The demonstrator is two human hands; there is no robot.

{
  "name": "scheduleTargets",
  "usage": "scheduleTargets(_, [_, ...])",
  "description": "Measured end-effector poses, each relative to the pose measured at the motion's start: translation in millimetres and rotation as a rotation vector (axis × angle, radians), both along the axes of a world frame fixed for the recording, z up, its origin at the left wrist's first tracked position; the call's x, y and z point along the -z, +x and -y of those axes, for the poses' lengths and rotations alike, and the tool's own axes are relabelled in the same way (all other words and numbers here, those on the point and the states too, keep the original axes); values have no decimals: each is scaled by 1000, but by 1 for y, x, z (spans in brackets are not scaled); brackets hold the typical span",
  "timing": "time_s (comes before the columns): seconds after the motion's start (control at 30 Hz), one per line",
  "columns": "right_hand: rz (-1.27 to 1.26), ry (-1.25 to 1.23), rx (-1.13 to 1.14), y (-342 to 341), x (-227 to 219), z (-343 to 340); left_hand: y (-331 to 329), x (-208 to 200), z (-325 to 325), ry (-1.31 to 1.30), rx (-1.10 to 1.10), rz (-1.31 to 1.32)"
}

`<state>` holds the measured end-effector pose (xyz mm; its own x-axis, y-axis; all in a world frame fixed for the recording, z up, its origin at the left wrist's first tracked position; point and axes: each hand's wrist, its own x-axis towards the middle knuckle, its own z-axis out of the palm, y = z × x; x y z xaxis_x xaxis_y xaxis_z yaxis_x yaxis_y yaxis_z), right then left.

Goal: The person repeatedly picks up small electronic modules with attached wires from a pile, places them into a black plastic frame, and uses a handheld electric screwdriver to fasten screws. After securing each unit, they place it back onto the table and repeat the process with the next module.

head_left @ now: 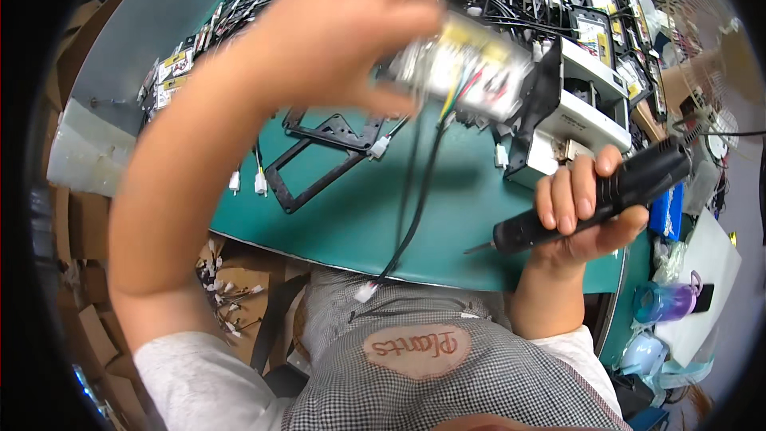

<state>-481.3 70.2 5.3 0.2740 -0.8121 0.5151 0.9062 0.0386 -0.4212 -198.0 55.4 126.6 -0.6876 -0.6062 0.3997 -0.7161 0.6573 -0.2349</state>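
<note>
My left hand [363, 28], smeared by motion, reaches across the top middle with its fingers around the near end of a blurred, flat electronic module [479, 72] with a pale label. From it a black cable [419, 207] with coloured wires hangs down over the table edge, ending in a white connector [366, 292]. My right hand [578, 203] is wrapped around a black electric screwdriver [630, 183], its thin bit pointing left above the table. Just beyond that hand stands a white metal fixture [586, 124] with a black bracket [542, 100] at its left end.
Black rectangular frames [319, 156] lie on the green table [351, 223]. Many wired modules [594, 36] and cables crowd the far side. At right are a blue-purple bottle [670, 302] and a fan [702, 56]. Cardboard boxes [92, 295] stand at left.
</note>
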Motion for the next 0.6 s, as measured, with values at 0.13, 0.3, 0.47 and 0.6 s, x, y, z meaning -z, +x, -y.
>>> scheduleTargets(0.13, [-51,-55,-6,7,8,3,-16,-49,68,-414,-502,-52])
scheduleTargets(0.3, [-127,-38,50,7,6,3,-3,-64,116,-44,-532,10])
scheduleTargets(0.47, [-187,-37,56,5,10,-1,87,42,130,232,-763,134])
scheduleTargets(0.6, [-70,-96,-145,17,17,-1,169,71,75,347,-1153,125])
